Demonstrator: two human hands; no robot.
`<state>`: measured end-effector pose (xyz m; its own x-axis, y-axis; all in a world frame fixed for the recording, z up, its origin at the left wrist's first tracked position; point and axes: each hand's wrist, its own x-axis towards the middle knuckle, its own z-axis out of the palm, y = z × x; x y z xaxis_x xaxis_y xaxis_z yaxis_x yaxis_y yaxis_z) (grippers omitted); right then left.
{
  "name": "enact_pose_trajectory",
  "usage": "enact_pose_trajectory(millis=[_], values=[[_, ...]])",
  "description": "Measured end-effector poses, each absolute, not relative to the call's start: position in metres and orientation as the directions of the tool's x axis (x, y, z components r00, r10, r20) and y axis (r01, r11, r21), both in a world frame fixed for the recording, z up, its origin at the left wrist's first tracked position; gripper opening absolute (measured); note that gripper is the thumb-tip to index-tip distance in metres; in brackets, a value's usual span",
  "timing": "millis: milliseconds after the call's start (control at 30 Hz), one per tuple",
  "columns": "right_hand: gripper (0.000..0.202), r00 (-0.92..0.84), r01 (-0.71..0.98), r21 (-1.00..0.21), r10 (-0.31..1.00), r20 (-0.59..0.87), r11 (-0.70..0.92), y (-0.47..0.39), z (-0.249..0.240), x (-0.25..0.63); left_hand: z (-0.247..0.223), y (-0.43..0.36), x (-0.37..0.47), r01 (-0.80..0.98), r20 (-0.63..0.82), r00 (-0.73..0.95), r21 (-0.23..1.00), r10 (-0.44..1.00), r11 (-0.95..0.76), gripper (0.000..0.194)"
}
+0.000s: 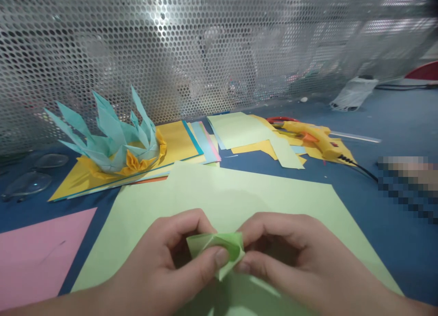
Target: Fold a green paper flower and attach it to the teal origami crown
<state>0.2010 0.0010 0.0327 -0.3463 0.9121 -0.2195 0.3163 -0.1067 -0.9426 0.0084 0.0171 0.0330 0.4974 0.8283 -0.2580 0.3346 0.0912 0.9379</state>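
Note:
A small folded piece of light green paper [226,240] is pinched between both hands, just above a large light green sheet [273,193]. My left hand [178,256] grips its left side, thumb pressed on the front face. At the right edge, my right hand [290,247] holds it between thumb and forefinger. The folded paper stands partly spread, with a pocket between its layers. Behind the fingers, its back is hidden.
Back left, a blue and yellow folded paper flower [119,147] sits on stacked coloured paper [185,140]. A yellow glue gun [316,136] lies on paper scraps at back right, its cord trailing right. Eyeglasses [29,183] and a pink sheet [41,252] lie left. Perforated metal [171,56] stands behind.

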Motion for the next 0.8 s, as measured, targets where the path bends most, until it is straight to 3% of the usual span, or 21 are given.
enact_pose_trajectory(millis=[167, 333, 433, 533, 667, 800], values=[[0.006, -0.418, 0.374, -0.928, 0.894, -0.160, 0.009, 0.000, 0.030, 0.203, 0.032, 0.012, 0.009, 0.449, -0.168, 0.460, 0.891, 0.872, -0.066, 0.016], [0.007, -0.479, 0.380, -0.909, 0.877, -0.037, 0.169, -0.005, 0.028, 0.205, 0.031, 0.010, 0.009, 0.544, -0.044, 0.579, 0.765, 0.814, -0.346, 0.025], [0.006, -0.502, 0.372, -0.905, 0.865, -0.009, 0.206, -0.007, 0.028, 0.205, 0.027, 0.010, 0.006, 0.477, 0.070, 0.703, 0.692, 0.708, -0.542, 0.028], [0.007, -0.499, 0.394, -0.897, 0.866, -0.025, 0.201, -0.007, 0.029, 0.202, 0.023, 0.012, 0.003, 0.296, 0.247, 0.799, 0.631, 0.548, -0.717, 0.029], [0.010, -0.400, 0.477, -0.877, 0.902, -0.159, 0.057, -0.008, 0.030, 0.199, 0.023, 0.016, 0.001, 0.306, 0.251, 0.788, 0.633, 0.562, -0.711, 0.036], [0.009, -0.347, 0.438, -0.897, 0.910, -0.229, -0.059, -0.011, 0.030, 0.199, 0.027, 0.018, 0.000, 0.303, 0.209, 0.767, 0.715, 0.606, -0.630, 0.041]])
